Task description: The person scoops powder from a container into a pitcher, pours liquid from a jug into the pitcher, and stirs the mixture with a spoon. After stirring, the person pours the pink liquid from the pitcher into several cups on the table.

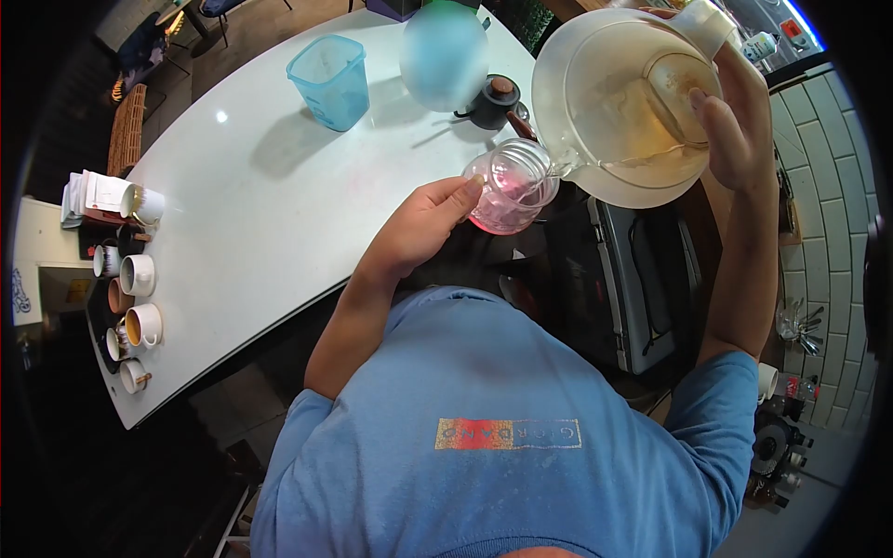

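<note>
My left hand (419,223) is closed on the side of a clear glass jar (507,209) with a ridged neck, which has pink liquid in the bottom. Close by on the right, my right hand (735,130) grips a large translucent plastic pitcher (605,102), tilted with its spout at the jar's mouth. Clear liquid runs from the spout into the jar. The pitcher's handle is partly hidden behind my fingers. Beyond the jar stands a small black pot (493,104) with a wooden knob.
On the white table (233,232) stand a light blue plastic container (330,88) and a blurred round light-blue shape (444,56). Several mugs (139,274) line the left edge. A grey case-like unit (642,288) sits below at right, near a tiled wall (823,186).
</note>
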The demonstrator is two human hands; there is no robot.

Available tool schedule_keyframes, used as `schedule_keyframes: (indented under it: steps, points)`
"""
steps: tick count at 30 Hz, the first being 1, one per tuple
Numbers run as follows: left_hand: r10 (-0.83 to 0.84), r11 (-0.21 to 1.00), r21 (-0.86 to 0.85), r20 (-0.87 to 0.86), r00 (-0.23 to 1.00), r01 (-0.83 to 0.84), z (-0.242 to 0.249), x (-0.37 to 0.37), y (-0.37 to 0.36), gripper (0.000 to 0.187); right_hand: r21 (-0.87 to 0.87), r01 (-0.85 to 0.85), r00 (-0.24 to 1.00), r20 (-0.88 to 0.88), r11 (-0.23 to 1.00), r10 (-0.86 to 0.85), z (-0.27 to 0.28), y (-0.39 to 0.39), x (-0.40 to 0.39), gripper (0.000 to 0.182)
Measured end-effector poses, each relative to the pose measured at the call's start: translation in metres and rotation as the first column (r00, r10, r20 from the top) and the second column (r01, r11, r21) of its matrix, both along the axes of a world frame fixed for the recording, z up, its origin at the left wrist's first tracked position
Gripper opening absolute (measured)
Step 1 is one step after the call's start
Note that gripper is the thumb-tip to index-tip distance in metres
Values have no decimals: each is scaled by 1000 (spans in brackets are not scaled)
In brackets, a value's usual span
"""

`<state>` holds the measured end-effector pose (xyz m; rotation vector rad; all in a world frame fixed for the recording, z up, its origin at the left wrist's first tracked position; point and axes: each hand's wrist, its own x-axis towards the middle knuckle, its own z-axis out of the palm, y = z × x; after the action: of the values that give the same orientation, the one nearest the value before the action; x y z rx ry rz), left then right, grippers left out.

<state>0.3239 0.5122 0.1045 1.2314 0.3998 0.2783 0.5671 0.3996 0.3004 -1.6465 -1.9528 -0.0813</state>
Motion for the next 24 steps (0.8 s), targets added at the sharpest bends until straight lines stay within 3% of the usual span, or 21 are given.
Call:
schedule_keyframes:
  steps: [10, 13, 15, 24]
  points:
    - [-4, 1000, -2, -14, 1000, 4, -1, 3, 0, 34, 13, 1, 1000, 0, 1000, -1, -1, -2, 1, 56]
    - [-38, 998, -41, -2, 999, 38, -2, 3, 1, 45, -4, 9, 1000, 13, 1000, -8, 0, -4, 2, 56]
    - [-24, 1000, 1, 5, 1000, 24, -2, 5, 0, 34, -3, 13, 1000, 18, 1000, -13, 0, -4, 2, 56]
    - [-19, 1000, 19, 16, 1000, 19, -1, 6, -3, 34, -5, 52, 998, -26, 999, -52, -2, -9, 3, 55]
